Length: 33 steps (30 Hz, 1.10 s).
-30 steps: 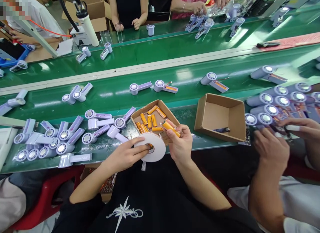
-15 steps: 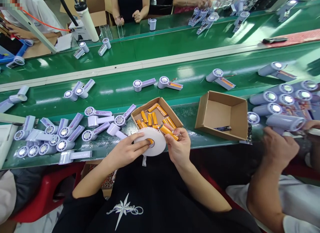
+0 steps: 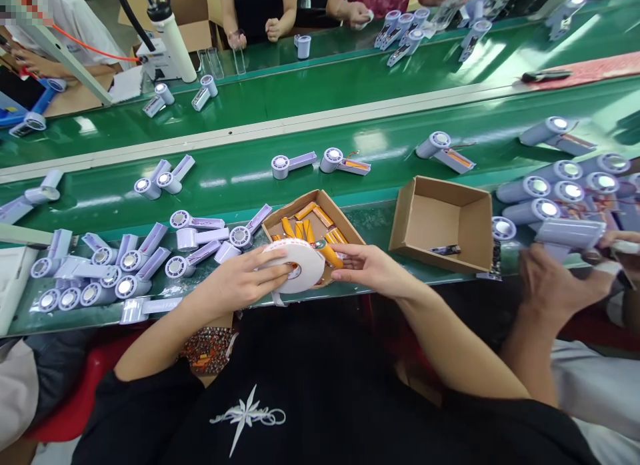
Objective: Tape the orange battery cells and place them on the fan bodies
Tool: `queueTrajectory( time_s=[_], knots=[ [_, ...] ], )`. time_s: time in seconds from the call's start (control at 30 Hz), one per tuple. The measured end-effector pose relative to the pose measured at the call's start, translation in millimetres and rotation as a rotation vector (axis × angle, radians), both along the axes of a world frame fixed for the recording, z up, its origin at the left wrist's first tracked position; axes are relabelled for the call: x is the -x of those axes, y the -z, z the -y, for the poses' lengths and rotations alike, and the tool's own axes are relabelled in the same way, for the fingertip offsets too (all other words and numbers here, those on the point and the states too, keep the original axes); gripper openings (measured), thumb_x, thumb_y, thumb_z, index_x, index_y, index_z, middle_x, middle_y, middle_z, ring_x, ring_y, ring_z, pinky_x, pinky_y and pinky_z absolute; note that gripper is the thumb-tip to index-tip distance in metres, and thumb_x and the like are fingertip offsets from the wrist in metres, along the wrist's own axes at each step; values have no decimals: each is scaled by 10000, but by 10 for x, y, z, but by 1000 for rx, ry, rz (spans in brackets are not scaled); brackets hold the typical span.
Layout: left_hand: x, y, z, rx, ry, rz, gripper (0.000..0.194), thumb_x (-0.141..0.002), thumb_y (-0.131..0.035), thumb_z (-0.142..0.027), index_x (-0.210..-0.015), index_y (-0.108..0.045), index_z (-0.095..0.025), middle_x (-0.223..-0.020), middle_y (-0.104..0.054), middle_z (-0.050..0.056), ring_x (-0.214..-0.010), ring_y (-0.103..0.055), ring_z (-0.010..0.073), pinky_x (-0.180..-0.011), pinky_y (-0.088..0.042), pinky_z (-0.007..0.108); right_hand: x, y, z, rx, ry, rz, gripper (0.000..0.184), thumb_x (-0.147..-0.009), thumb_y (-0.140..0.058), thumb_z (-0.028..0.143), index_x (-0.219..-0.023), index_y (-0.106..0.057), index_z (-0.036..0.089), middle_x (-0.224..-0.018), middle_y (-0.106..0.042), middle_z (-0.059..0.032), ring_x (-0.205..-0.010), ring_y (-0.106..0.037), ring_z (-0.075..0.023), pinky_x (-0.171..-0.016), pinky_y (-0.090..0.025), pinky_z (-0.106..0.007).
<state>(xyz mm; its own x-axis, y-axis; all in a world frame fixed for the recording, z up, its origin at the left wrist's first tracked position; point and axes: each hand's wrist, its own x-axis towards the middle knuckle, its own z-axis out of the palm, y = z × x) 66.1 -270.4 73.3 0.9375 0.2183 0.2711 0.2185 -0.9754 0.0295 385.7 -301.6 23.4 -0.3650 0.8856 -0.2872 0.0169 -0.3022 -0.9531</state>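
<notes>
A roll of white tape (image 3: 306, 262) with red marks along its edge is in the grip of my left hand (image 3: 245, 278), fingers over its face near the core. Between the thumb and fingers of my right hand (image 3: 373, 268) is the end of an orange battery (image 3: 329, 253), whose other end meets the roll's right edge. Just beyond both hands, a cardboard box (image 3: 345, 215) holds several more orange batteries (image 3: 305, 212). The roll hides part of that box's near side.
Lavender handheld fan bodies (image 3: 133, 285) crowd the bench at left. Another cardboard box (image 3: 445, 218) at right has a dark-wrapped item inside. Fan parts (image 3: 333, 160) lie along the green conveyor (image 3: 225, 175). At far right, a co-worker's hand (image 3: 555, 285) holds a fan body.
The tape roll and my left hand have moved slightly up and left. My right hand has turned flatter, its forearm now reaching in from the right. Across the line, a co-worker's hand has shifted left.
</notes>
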Motion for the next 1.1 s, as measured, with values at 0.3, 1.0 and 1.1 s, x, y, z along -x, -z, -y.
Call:
queueTrajectory(
  time_s=[0.3, 1.0, 1.1],
  knots=[
    [-143, -192, -69, -154, 67, -47, 267, -990, -599, -22, -1179, -742, -145, -1273, -757, 58, -1476, -540, 230, -1346, -352, 473, -136, -341, -222, -48, -187, 129, 545, -692, -950, 474, -1145, -838, 192, -1002, -837, -42, -1007, -790, -315, -933, -649, -403],
    [-529, 623, -175, 517, -119, -97, 500, -901, -814, -440, -1368, -711, -293, -1352, -745, 47, -1363, -555, 337, -1165, -437, 502, -153, 173, -154, -413, 873, -355, 515, -748, -961, 448, -1173, -709, 300, -1165, -822, -43, -1146, -775, -267, -1075, -615, -489],
    [-814, 451, -830, 737, -44, -169, 329, -973, -710, -493, -1227, -776, -294, -1233, -785, 26, -1174, -683, 245, -1037, -515, 358, -32, 315, -12, -459, 875, -207, 395, -783, -943, 397, -1086, -728, 262, -1239, -807, -90, -1277, -717, -306, -1159, -547, -538]
  ],
)
